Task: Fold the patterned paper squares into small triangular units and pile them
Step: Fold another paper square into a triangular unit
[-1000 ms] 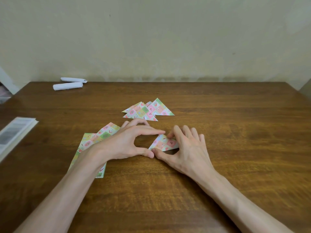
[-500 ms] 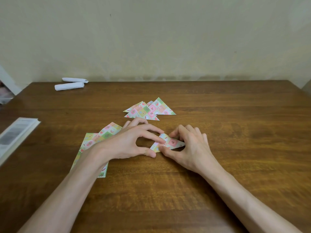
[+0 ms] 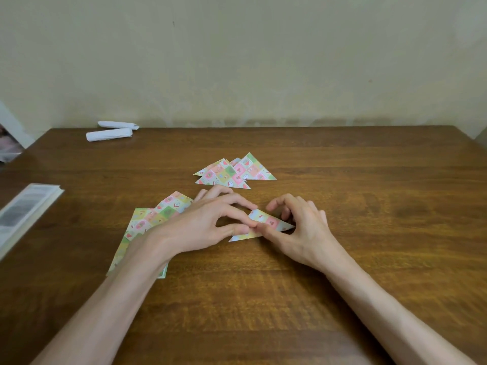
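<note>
Folded triangle [image 3: 266,223] flat on the desk [image 3: 369,206], left corner pinched by left hand [image 3: 208,227], right edge held under curled right hand [image 3: 303,230]. Finished pile [image 3: 232,172] just beyond (not touching); unfolded squares [image 3: 147,222] beneath left wrist; broad wood rightward.

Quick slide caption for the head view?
Left hand and right hand pinch a half-folded patterned paper on the wooden table, folded triangles piled behind.

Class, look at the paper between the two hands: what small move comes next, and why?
Probably press the crease flat with the thumbs: left hand and right hand both pinch the folded piece, not yet added to the pile of triangles beyond.
</note>
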The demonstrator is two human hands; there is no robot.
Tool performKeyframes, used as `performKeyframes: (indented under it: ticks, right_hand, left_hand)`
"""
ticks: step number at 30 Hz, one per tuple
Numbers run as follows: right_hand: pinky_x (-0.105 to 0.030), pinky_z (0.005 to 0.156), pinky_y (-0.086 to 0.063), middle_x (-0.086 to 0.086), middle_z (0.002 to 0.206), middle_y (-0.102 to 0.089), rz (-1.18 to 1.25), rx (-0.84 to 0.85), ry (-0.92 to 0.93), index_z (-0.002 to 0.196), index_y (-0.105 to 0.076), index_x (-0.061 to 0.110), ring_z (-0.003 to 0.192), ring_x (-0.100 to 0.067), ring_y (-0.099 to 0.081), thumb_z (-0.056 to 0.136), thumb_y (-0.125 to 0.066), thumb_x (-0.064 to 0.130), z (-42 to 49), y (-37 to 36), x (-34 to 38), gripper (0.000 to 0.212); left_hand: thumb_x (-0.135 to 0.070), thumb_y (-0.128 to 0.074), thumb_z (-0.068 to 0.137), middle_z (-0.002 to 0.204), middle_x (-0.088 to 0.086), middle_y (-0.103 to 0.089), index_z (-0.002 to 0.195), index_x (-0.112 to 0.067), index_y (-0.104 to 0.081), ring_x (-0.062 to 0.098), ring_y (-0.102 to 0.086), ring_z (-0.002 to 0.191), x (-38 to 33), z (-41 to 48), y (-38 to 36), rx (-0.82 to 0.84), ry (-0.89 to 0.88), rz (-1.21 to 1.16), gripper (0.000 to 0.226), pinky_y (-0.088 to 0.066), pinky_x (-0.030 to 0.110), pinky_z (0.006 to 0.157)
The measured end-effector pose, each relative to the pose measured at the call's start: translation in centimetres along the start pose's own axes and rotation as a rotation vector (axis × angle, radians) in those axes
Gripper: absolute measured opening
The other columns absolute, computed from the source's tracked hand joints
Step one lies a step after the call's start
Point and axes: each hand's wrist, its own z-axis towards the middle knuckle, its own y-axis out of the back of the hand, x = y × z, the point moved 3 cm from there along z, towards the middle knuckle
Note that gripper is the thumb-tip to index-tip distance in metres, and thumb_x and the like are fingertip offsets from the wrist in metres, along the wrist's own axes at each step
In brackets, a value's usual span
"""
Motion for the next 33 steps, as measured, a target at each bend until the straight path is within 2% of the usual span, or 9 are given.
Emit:
performKeyframes:
  ticks: [3, 11, 16, 21, 23, 26, 30, 33]
  right_hand:
    - [-0.031, 0.086, -0.03, 0.018, 0.095, -0.049, -0.036, -0.008, 0.022, 0.109, -0.057, 0.04, 0.097, -0.007, -0.046, 0.081, -0.072, 0.063, -0.2, -0.2, 0.1, 0.039]
    - [-0.031, 0.085, -0.027, 0.02, 0.095, -0.045, -0.08, 0.021, 0.035, 0.113, -0.055, 0.041, 0.098, -0.008, -0.044, 0.081, -0.069, 0.064, -0.1, -0.2, 0.3, 0.042]
    - [-0.032, 0.091, -0.033, 0.017, 0.097, -0.051, -0.015, 0.065, 0.036, 0.115, -0.054, 0.041, 0.098, -0.006, -0.047, 0.084, -0.074, 0.048, 0.2, 0.4, -0.2, 0.037]
    - [-0.032, 0.09, -0.036, 0.015, 0.095, -0.054, 0.027, 0.084, 0.042, 0.114, -0.052, 0.042, 0.094, -0.005, -0.048, 0.084, -0.078, 0.042, 0.4, 0.6, -0.5, 0.039]
    - [-0.034, 0.091, -0.039, 0.014, 0.094, -0.055, 0.099, 0.1, 0.049, 0.114, -0.053, 0.04, 0.091, -0.007, -0.05, 0.084, -0.079, 0.034, 0.5, 0.8, -0.8, 0.04]
    - [-0.033, 0.092, -0.037, 0.014, 0.097, -0.055, 0.087, 0.127, 0.065, 0.117, -0.053, 0.038, 0.093, -0.007, -0.05, 0.088, -0.077, 0.03, 0.5, 1.0, -0.9, 0.039]
    - [-0.042, 0.091, -0.05, 0.011, 0.098, -0.06, 0.22, 0.149, 0.066, 0.117, -0.055, 0.036, 0.088, -0.012, -0.054, 0.083, -0.078, 0.018, 0.9, 1.2, -1.5, 0.045]
    - [-0.035, 0.09, -0.048, 0.011, 0.1, -0.061, 0.221, 0.156, 0.074, 0.117, -0.054, 0.038, 0.088, -0.012, -0.055, 0.08, -0.074, 0.021, 1.0, 1.3, -1.7, 0.046]
  left_hand:
    - [-0.056, -0.068, 0.09, 0.135, -0.037, -0.052, 0.11, -0.052, -0.074, -0.004, -0.028, 0.137, -0.2, 0.1, -0.2, -0.061, -0.019, 0.016, 0.021, -0.02, 0.023, 0.107]
    - [-0.047, -0.071, 0.093, 0.137, -0.034, -0.049, 0.115, -0.05, -0.074, -0.004, -0.026, 0.139, -0.5, 0.2, -0.5, -0.068, -0.065, 0.02, 0.023, -0.021, 0.028, 0.11]
    - [-0.052, -0.067, 0.093, 0.137, -0.037, -0.05, 0.118, -0.056, -0.07, -0.001, -0.028, 0.139, -0.3, 0.3, -0.4, -0.016, -0.031, 0.003, 0.025, -0.025, 0.034, 0.111]
    - [-0.046, -0.069, 0.095, 0.139, -0.037, -0.051, 0.12, -0.051, -0.071, -0.003, -0.029, 0.139, -0.5, 0.3, -0.6, -0.025, -0.062, 0.006, 0.026, -0.022, 0.026, 0.108]
    - [-0.044, -0.068, 0.096, 0.141, -0.036, -0.049, 0.12, -0.05, -0.071, -0.005, -0.027, 0.139, -0.5, 0.3, -0.7, -0.01, -0.056, -0.001, 0.025, -0.022, 0.027, 0.109]
    - [-0.042, -0.065, 0.098, 0.141, -0.035, -0.047, 0.119, -0.053, -0.07, -0.005, -0.024, 0.141, -0.6, 0.2, -0.8, 0.01, -0.067, -0.006, 0.024, -0.021, 0.027, 0.109]
    - [-0.041, -0.063, 0.1, 0.142, -0.034, -0.046, 0.119, -0.055, -0.07, -0.003, -0.023, 0.142, -0.7, 0.1, -0.8, 0.026, -0.073, -0.007, 0.025, -0.025, 0.037, 0.111]
    - [-0.042, -0.061, 0.101, 0.142, -0.034, -0.044, 0.121, -0.057, -0.068, 0.0, -0.023, 0.143, -0.8, 0.1, -0.8, 0.042, -0.067, -0.006, 0.026, -0.028, 0.044, 0.112]
